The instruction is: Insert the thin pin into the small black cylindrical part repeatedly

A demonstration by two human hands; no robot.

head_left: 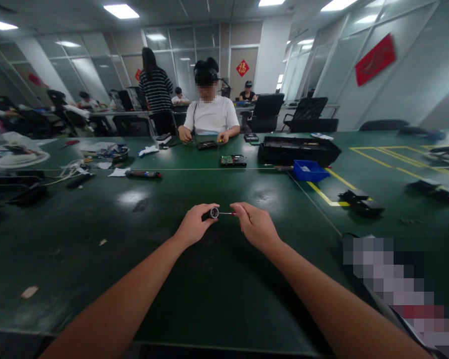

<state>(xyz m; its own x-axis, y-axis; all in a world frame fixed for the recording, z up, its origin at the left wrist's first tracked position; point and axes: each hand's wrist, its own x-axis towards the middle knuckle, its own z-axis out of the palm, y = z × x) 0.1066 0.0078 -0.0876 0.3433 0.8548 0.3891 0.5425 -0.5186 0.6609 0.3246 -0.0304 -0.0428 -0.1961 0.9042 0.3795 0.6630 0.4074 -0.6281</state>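
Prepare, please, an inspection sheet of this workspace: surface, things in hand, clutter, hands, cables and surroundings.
Surface: green tabletop, yellow lines at right.
Things in hand: black cylindrical piece, its round end showing; slim screwdriver-like tool pointing at it, contact unclear.
Clutter: pale scrap near left; blue bin beside long black tray.
Hands: left hand grips the cylindrical piece; right hand grips the tool.
Cables: pale cable loosely coiled at far left.
Surroundings: co-worker seated opposite; office chairs behind.
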